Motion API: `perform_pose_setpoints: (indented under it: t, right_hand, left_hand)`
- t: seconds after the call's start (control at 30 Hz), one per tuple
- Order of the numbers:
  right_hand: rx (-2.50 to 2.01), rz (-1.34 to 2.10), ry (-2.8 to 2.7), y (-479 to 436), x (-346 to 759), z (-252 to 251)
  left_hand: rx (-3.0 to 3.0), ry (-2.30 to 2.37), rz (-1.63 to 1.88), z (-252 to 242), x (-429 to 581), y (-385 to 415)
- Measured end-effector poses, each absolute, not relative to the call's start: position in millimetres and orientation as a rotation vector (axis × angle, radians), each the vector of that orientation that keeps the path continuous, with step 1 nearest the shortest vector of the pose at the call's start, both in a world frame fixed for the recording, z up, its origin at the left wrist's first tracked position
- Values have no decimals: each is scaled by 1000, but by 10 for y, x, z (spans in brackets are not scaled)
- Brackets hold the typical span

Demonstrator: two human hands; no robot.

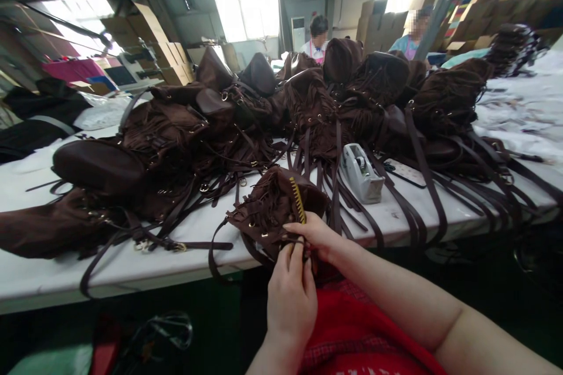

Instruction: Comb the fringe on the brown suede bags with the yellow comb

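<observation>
A dark brown fringed suede bag (270,208) rests on the table's front edge, right before me. My left hand (291,296) is closed on its lower edge, fingers pinching the material. My right hand (314,234) grips the bag's rim beside a gold-toothed zipper strip (298,200) that stands up from the opening. Both hands touch the same bag. A strap loop hangs from it over the table edge.
A big heap of the same brown bags (246,117) and long straps covers the white table (132,263). A grey tape dispenser (361,173) sits just behind the bag. Two people work at the far side. Cardboard boxes (153,41) stand at the back.
</observation>
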State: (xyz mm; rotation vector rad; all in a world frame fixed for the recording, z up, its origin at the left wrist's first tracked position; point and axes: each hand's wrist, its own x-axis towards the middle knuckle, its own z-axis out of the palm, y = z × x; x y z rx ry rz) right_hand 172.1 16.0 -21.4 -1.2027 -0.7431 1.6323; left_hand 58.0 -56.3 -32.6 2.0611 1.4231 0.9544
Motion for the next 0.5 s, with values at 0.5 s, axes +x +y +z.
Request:
perform_pose_setpoints:
  t: [0.5]
  right_hand:
    - [-1074,1492,-659,-183,1400,-2]
  left_hand:
    - [260,476,871,-62,779,165]
